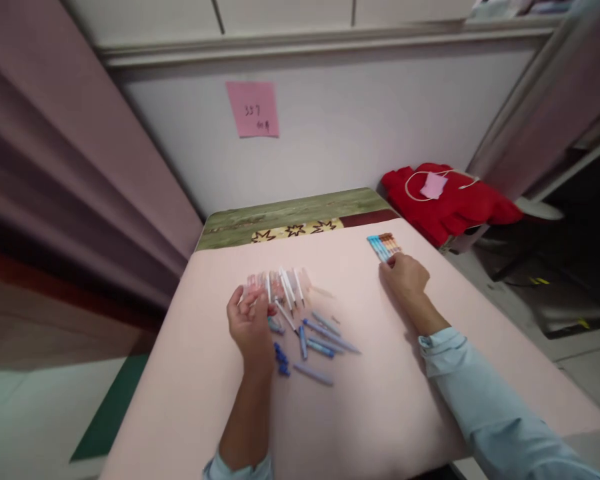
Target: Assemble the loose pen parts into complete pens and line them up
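Note:
My left hand [250, 323] hovers at the near left side of a row of pink and white pens [283, 287], its fingers loosely bent and apart, with no pen visible in it. On the table's right, my right hand [407, 277] has its fingers pressed together at the near end of a neat row of pens [383, 245], turquoise on one side and brown-orange on the other. What lies under those fingertips is hidden. Between the hands, several blue pens [325, 337] are scattered at different angles. Small dark blue pieces [281, 359] form a short line beside my left wrist.
A pale pink cover [360, 413] lies over the table, whose green wood-patterned back edge [290, 208] shows. Behind stands a white wall with a pink note [253, 110]. A red cloth bag [445, 203] sits beyond the back right corner; a curtain [95, 133] hangs at left.

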Demonstrator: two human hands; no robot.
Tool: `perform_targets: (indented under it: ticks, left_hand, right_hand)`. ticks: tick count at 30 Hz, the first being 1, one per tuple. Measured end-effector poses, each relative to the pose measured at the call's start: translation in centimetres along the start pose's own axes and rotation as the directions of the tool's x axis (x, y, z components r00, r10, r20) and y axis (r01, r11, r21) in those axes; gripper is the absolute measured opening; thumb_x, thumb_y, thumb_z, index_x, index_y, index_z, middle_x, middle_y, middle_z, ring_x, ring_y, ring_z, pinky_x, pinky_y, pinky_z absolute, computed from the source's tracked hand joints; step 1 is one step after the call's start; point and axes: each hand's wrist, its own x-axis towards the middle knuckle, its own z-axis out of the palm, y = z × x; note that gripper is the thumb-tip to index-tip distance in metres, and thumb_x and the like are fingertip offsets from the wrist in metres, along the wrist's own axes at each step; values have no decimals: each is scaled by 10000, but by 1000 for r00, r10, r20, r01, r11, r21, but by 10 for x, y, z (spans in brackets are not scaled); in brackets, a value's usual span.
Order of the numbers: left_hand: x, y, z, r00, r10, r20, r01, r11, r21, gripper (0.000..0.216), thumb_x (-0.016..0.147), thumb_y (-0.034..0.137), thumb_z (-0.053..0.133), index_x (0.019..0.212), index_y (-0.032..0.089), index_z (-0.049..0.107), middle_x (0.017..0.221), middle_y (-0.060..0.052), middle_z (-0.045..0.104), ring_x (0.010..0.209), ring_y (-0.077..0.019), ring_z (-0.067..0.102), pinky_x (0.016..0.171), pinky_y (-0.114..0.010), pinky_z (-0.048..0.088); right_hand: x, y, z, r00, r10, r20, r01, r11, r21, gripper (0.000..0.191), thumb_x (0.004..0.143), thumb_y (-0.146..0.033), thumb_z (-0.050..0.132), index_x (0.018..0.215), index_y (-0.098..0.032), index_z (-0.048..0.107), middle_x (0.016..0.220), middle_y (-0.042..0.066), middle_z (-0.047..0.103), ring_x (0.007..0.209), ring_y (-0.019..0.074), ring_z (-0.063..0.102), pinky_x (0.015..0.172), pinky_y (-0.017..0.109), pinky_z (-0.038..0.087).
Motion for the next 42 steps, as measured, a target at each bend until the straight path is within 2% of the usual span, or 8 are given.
perform_targets:
  ticks: [3, 7, 10, 13, 18, 28, 34, 42]
  left_hand:
    - [2, -1, -2, 999, 12, -35, -13, 1000, -8, 615, 751, 349, 762, 1267, 144, 497, 983, -63, 666, 559, -73, 590, 558, -237, 518]
    - [3, 0, -4, 998, 38, -54, -41, 998, -53, 533, 804, 342, 703, 1245, 133, 489, 974, -73, 668, 538, -69, 561, 537, -238, 506]
    - [5, 0, -7, 995, 55, -80, -61, 995, -81, 441, 861, 357, 627, 1221, 139, 497, 943, -65, 667, 539, -70, 560, 525, -226, 487]
    - [11, 0, -13, 987, 72, -144, -84, 993, -81, 396, 887, 380, 577, 1199, 150, 498, 926, -54, 662, 521, -66, 559, 497, -210, 452]
    - [21, 1, -19, 963, 127, -240, -149, 986, -75, 341, 887, 378, 542, 1143, 155, 502, 890, -38, 653, 487, -52, 535, 487, -202, 426]
    - [3, 13, -41, 957, 124, -262, -131, 991, -11, 321, 838, 354, 596, 1081, 148, 546, 895, -44, 661, 505, -58, 529, 498, -206, 425]
    - [-32, 5, -67, 965, 98, -243, -99, 995, 6, 304, 833, 330, 624, 1075, 158, 559, 890, -46, 656, 537, -66, 534, 529, -216, 441]
    - [-43, -28, -81, 977, 52, -209, -57, 998, -18, 323, 808, 288, 612, 1096, 163, 537, 858, -23, 640, 548, -51, 501, 543, -190, 408]
  right_hand:
    - [-4, 3, -7, 998, -52, -37, 54, 997, 48, 443, 753, -561, 646, 965, -184, 743, 916, 144, 725, 790, 278, 649, 673, 351, 412]
    - [-38, -7, -19, 990, -129, -50, 138, 941, 309, 364, 770, -571, 646, 855, -231, 744, 814, 50, 720, 702, 216, 608, 652, 316, 397]
    - [-80, -20, -14, 967, -234, 96, 128, 779, 614, 387, 781, -576, 635, 789, -203, 738, 658, 19, 661, 599, 171, 565, 582, 274, 390]
    - [-115, -30, 2, 937, -289, 197, 52, 673, 738, 381, 794, -548, 626, 762, -183, 729, 571, -4, 597, 546, 149, 525, 524, 250, 372]
    - [-132, -37, 17, 901, -401, 165, 191, 708, 680, 310, 807, -492, 619, 709, -212, 709, 557, -22, 610, 546, 133, 539, 548, 239, 380]
    - [-132, -37, -2, 754, -593, 281, 431, 771, 469, 184, 779, -421, 650, 708, -256, 690, 671, -35, 676, 620, 136, 581, 537, 243, 304]
    - [-133, -36, 0, 773, -575, 269, 417, 779, 468, 168, 773, -358, 600, 677, -250, 684, 646, -34, 670, 603, 137, 568, 538, 244, 305]
    - [-129, -27, 14, 902, -405, 152, 207, 714, 669, 245, 771, -434, 593, 742, -222, 712, 605, -23, 637, 595, 153, 579, 578, 246, 403]
